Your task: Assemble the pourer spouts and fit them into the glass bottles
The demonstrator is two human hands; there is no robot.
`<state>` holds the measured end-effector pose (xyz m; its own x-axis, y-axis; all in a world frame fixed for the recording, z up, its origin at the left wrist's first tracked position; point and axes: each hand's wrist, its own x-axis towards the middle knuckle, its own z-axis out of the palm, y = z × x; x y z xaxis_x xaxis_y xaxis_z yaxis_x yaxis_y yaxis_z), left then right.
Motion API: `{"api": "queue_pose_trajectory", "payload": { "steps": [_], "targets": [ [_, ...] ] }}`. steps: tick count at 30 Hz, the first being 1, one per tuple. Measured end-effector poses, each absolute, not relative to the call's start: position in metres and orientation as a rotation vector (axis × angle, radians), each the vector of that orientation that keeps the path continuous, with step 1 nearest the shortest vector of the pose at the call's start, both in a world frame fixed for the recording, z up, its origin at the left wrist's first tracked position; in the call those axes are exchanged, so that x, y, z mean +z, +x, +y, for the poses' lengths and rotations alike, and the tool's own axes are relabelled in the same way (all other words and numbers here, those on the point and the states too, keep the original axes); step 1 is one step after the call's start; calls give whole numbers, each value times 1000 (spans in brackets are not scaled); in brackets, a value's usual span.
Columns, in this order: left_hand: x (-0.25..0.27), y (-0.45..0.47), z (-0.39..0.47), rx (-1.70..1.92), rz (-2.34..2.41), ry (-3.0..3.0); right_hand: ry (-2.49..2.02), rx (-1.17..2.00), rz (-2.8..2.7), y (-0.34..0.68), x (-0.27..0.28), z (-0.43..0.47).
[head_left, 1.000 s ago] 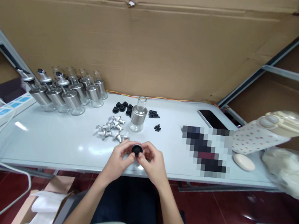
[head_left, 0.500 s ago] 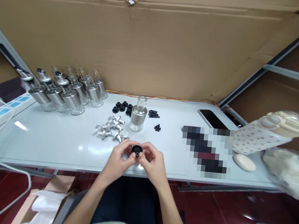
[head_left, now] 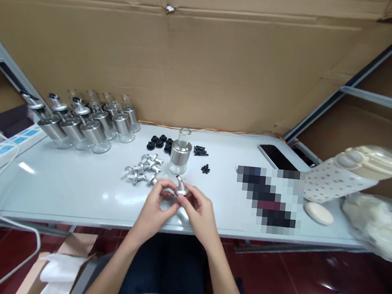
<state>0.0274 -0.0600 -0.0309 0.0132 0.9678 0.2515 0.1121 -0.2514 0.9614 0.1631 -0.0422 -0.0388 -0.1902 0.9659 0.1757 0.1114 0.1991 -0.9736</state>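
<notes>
Between my fingertips, near the table's front edge, is a silver pour spout [head_left: 181, 189], its nozzle pointing up. My left hand [head_left: 158, 204] grips it from the left and my right hand [head_left: 199, 208] from the right, both with closed fingers. Just behind it stands a glass bottle [head_left: 180, 154] with a steel band and no spout on its neck. A pile of silver pour spouts [head_left: 145, 167] lies to the left of the bottle. Black stoppers [head_left: 158, 142] sit behind the pile. Small black tubes [head_left: 200, 151] and tiny black caps [head_left: 205, 168] lie right of the bottle.
Several steel-banded bottles [head_left: 95, 130] stand at the back left, some with spouts fitted. A power strip [head_left: 6, 149] and white cable edge the left side. On the right are a phone [head_left: 278, 157], a dotted flask [head_left: 341, 179], a white oval object [head_left: 319, 213] and a plastic bag [head_left: 379, 224].
The pour spout has been turned over: its black underside faced me before, and now its silver nozzle points upward. Both hands stay in about the same place.
</notes>
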Motion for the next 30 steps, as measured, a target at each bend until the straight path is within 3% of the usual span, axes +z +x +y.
{"api": "queue_pose_trajectory", "payload": {
  "steps": [19, 27, 30],
  "targets": [
    [-34, 22, -56, 1215, 1154, 1525, -1031, 1054, -1675, 168, -29, -40],
    [-30, 25, -58, 1150, 1129, 1421, -1620, 326, -1994, 216, 14, 83],
    [-27, 26, -58, 1141, 1142, 1409, -1696, 312, -2049, 219, 12, 122]
  ]
}}
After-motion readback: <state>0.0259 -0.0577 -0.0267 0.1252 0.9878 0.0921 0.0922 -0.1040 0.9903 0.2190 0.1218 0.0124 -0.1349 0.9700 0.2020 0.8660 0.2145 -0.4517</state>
